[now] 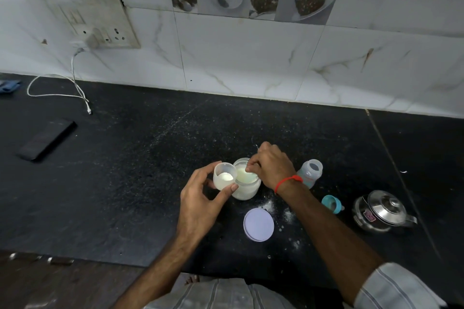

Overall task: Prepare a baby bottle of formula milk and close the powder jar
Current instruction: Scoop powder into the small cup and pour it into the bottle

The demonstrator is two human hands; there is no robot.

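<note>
The open glass powder jar (247, 188) stands on the black counter (125, 170) with white powder inside. My left hand (200, 198) grips a small translucent cap (224, 175) holding some powder, tilted against the jar's left rim. My right hand (271, 167) hovers over the jar's mouth, its fingers pinched on a thin spoon handle that is mostly hidden. The jar's round white lid (258, 224) lies flat in front of the jar. The open baby bottle (310, 172) stands to the right, behind my right wrist. Its teal nipple ring (332, 204) lies on its side nearby.
A steel kettle with a lid (381, 211) sits at the right. Spilled powder (278, 211) dots the counter near the lid. A dark phone (47, 142) lies at the far left, with a white charger cable (75, 88) hanging from the wall socket (98, 25).
</note>
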